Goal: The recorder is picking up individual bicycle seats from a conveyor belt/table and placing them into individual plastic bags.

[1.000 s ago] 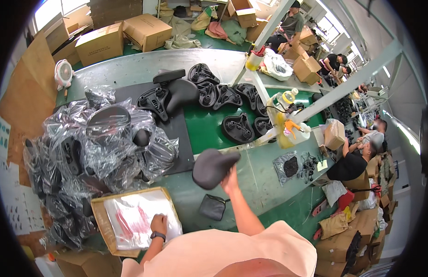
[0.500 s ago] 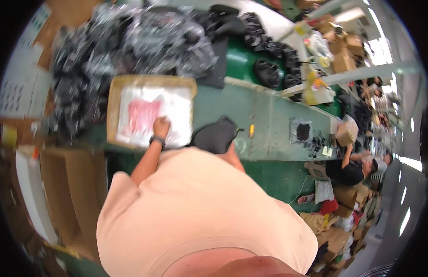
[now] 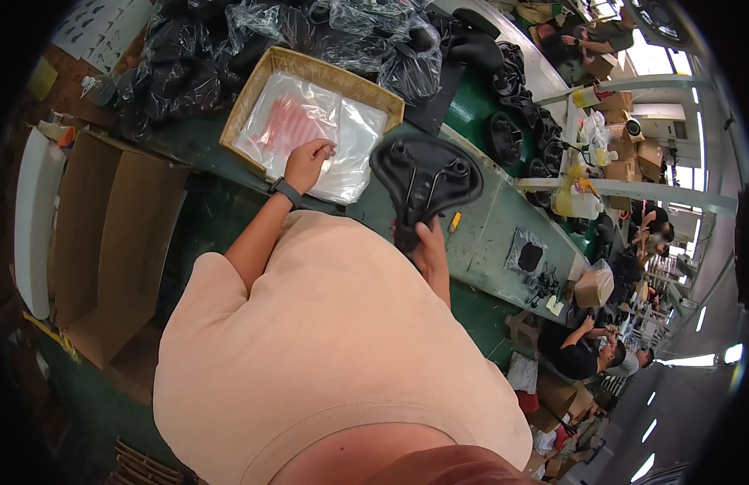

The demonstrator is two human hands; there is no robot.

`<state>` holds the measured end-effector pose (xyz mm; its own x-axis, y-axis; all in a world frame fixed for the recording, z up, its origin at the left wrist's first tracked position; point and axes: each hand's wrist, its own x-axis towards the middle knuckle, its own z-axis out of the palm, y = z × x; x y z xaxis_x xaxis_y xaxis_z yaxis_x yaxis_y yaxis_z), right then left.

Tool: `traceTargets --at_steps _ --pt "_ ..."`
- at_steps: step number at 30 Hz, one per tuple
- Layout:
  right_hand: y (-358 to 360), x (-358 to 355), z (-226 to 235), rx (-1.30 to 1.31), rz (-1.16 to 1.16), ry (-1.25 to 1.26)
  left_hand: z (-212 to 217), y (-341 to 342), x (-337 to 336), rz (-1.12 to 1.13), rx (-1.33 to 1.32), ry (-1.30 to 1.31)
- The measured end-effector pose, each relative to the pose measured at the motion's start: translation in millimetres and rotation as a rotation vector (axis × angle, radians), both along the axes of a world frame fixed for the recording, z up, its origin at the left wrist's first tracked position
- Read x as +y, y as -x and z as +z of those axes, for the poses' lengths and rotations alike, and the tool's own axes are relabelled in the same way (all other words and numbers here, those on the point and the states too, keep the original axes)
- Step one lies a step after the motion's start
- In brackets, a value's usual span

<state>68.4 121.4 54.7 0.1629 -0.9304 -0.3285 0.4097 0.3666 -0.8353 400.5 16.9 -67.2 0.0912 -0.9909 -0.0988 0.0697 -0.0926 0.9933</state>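
My right hand (image 3: 427,247) is wrapped around the narrow nose of a black bicycle saddle (image 3: 454,171). The saddle's underside faces up, showing its rails, and its wide end points away from me. On the left, my left hand (image 3: 310,162) reaches over the near side of a shallow cardboard box (image 3: 231,133). Its fingertips are pinched on the clear plastic bags (image 3: 354,158) stacked inside. Pink print shows through the left part of the stack. How many bags the fingers grip is hard to tell.
Plastic-wrapped black saddles (image 3: 188,85) are heaped behind the box. More bare saddles (image 3: 504,133) line the far side of the green table (image 3: 488,242). A yellow-handled tool (image 3: 455,221) lies right of the saddle. An open carton (image 3: 128,242) stands at left; a co-worker (image 3: 581,347) sits at right.
The saddle in my right hand has been raised and turned, so its underside now shows instead of its smooth top. My left hand has moved rightward over the bags. The whole view has rotated.
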Motion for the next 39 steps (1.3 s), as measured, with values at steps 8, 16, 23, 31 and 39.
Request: traceTargets --at_steps 8,16,23,31,39 --pt "-58 -64 -11 -0.427 0.383 -0.289 106 49 48 -0.366 -0.461 0.015" --pt "-51 -34 35 -0.687 0.103 -0.250 100 -91 76 0.178 1.316 -0.178" --pt "-61 -26 76 0.246 0.311 0.206 177 -66 48 0.125 0.494 -0.277" --pt "-110 -28 86 1.205 0.480 0.536 278 45 21 -0.143 -0.761 0.826" --pt "-48 -47 7 0.136 0.160 -0.082 256 53 64 -0.121 -0.243 0.906"
